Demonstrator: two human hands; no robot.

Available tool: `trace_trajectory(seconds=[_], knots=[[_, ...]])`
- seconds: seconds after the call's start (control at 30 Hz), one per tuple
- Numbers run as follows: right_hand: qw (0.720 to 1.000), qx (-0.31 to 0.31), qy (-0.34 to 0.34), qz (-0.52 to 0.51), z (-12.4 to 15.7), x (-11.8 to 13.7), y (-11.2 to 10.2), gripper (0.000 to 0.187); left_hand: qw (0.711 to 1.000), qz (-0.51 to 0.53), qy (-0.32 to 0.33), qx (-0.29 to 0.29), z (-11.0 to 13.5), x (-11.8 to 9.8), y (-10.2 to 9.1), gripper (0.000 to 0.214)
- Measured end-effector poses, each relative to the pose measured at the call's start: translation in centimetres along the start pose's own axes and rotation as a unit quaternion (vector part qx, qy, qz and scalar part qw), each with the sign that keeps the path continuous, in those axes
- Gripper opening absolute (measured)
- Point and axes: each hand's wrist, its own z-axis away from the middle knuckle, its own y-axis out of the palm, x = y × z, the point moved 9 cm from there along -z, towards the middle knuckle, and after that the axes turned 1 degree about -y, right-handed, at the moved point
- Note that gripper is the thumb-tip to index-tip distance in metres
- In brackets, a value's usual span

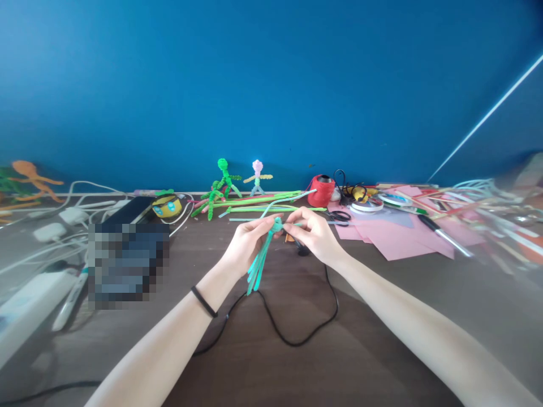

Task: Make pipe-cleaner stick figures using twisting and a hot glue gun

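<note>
Both my hands meet above the brown table [382, 316], pinching a teal pipe-cleaner bundle [258, 263]. My left hand [246, 243] grips the bundle just below its wound head, and several loose strands hang down from there. My right hand [311, 229] pinches the head from the right, fingers closed on it. A light blue strand [288, 199] curves up and back from the head. A black band sits on my left wrist.
A black cable [297, 333] loops on the table under my hands. Green and pink pipe-cleaner figures [237, 181], loose green stems, a red spool [321, 190], scissors [339, 216], tape rolls and pink paper [394, 237] line the back. Chargers and white cables [55, 226] lie left.
</note>
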Motion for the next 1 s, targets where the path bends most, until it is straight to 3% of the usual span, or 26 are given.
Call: trace_trajectory(seconds=[0.27, 0.4, 0.47, 0.53, 0.67, 0.77, 0.87, 1.0], knots=[[1.000, 0.019, -0.006, -0.016, 0.3, 0.5, 0.2, 0.028, 0.999, 0.004, -0.025, -0.026, -0.1, 0.5, -0.6, 0.020], [0.998, 0.024, -0.014, -0.059, 0.0, 0.1, -0.1, 0.045, 0.999, 0.019, -0.031, -0.026, -0.3, 0.4, -1.0, 0.017], [1.000, -0.017, 0.017, -0.002, -0.3, -1.1, -1.2, 0.049, 0.999, 0.032, -0.039, -0.015, -0.4, 0.5, -1.2, 0.017], [0.988, -0.057, 0.061, 0.133, -0.5, -2.5, -2.4, 0.042, 0.998, 0.049, -0.043, 0.011, -0.5, 0.7, -1.2, 0.016], [0.894, -0.059, 0.159, 0.415, -0.5, -5.1, -3.8, 0.032, 0.994, 0.075, -0.046, 0.073, -0.5, 0.9, -0.8, 0.018], [0.843, -0.002, 0.198, 0.500, -0.3, -6.4, -3.5, 0.039, 0.992, 0.070, -0.049, 0.098, -0.4, 1.1, -0.7, 0.023], [0.833, 0.036, 0.206, 0.513, -0.1, -6.7, -3.2, 0.047, 0.992, 0.056, -0.041, 0.109, -0.4, 1.0, -0.8, 0.024], [0.865, 0.041, 0.177, 0.468, -0.3, -6.4, -3.1, 0.040, 0.996, 0.051, -0.020, 0.075, -0.9, 0.3, -2.5, 0.021]])
